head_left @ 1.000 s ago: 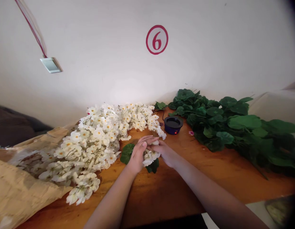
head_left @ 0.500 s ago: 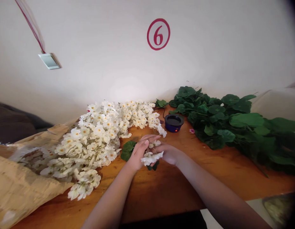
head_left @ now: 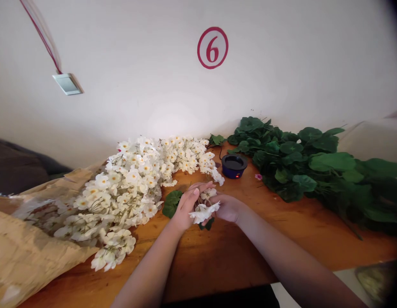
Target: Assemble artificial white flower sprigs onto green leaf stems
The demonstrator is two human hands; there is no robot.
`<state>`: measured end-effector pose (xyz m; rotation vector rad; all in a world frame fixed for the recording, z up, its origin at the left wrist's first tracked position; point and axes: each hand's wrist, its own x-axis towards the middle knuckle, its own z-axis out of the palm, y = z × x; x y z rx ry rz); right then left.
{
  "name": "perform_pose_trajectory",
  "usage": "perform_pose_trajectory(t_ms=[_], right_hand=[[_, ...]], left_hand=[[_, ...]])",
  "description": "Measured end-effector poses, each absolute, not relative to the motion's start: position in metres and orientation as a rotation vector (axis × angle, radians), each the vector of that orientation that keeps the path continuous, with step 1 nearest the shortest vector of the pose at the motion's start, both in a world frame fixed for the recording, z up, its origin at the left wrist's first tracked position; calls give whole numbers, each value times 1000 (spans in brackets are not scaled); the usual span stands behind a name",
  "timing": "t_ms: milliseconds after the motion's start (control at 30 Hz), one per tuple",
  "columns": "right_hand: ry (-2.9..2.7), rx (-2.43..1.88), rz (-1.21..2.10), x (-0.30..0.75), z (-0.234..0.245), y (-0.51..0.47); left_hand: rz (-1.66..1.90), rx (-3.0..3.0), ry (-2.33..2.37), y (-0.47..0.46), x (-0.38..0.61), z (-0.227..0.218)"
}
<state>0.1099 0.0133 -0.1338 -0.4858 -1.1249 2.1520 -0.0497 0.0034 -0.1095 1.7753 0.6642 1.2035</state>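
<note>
Between my two hands is a sprig of white artificial flowers [head_left: 204, 212], its blossoms facing toward me. My left hand [head_left: 186, 207] curves around the sprig from the left, thumb raised and fingers reaching over its far side. From the right, my right hand [head_left: 229, 208] closes on the same sprig, and the blossoms partly hide its fingertips. A green leaf [head_left: 172, 204] sticks out left of my left hand, and another dark green leaf [head_left: 207, 224] shows beneath the blossoms. The stem is hidden by my hands.
A heap of white artificial flowers [head_left: 131, 184] covers the left, partly in brown paper wrapping [head_left: 41, 261]. Behind my hands stands a small blue-black pot [head_left: 234, 166] with a lit red light. Green artificial leaves [head_left: 291, 158] pile up on the right of the wooden table [head_left: 214, 265].
Both hands stay in nearly the same place around the flower sprig. The blossoms have tilted slightly, and the view has shifted a little.
</note>
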Motion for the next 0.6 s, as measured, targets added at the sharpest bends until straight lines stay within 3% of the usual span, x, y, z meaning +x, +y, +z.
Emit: perform_pose_trajectory(t_ms=[233,600], right_hand=[[-828,-470,2223,104,-130,18],[-490,-643,1794,73,-131,4]], left_hand=[[1337,1804,841,3,-50,-113],[1537,2098,1043,10,-47,-127]])
